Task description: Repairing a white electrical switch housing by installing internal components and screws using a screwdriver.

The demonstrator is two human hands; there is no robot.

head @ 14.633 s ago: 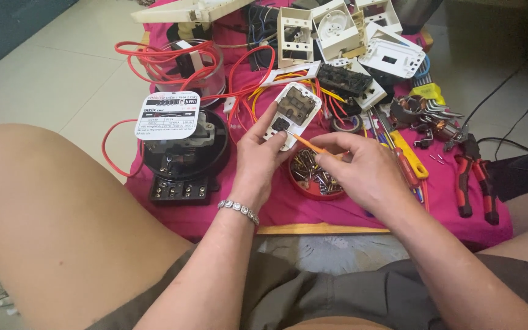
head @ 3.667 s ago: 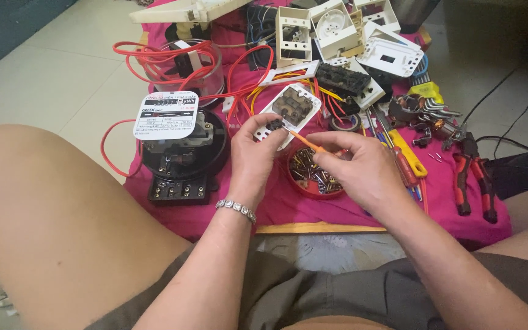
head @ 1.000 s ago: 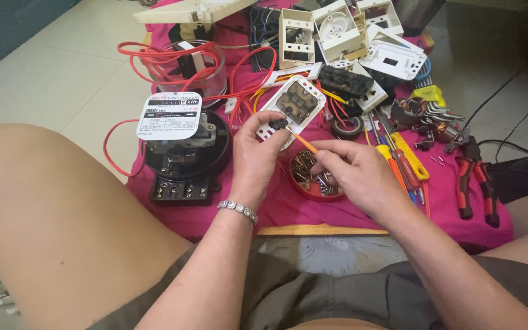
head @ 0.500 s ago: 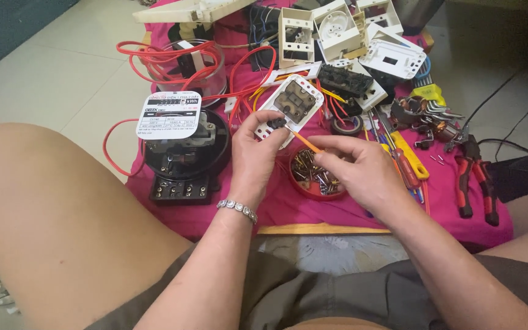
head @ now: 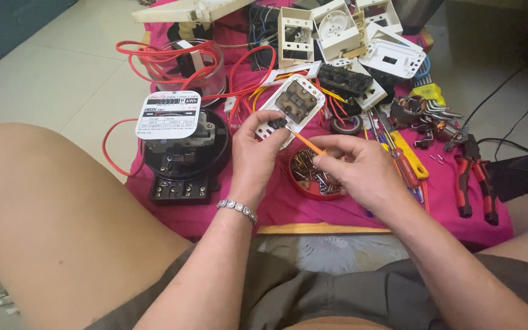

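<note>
Lighting: even, soft daylight, moderately bright. Floor tiles at upper left reflect a pale sheen; no hard glare. Shadows are weak and diffuse, darkest under the hands and at the top right corner. Focus is sharp at centre. Slight wide-angle stretch at the edges; the near thigh appears enlarged and soft.

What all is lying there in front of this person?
switch plate: one, white, dark back showing, held above the cloth
screwdriver: one, orange shaft, tip at the plate
screw dish: one, red, under the hands
electric meter: one, black, white label, left on the cloth
wires: several, red, around a clear jar, far left
socket boxes: several, cream, far edge
pliers: one pair, red handles, right
cloth: one, pink
left hand: holds plate, bracelet on wrist
right hand: holds screwdriver
</note>
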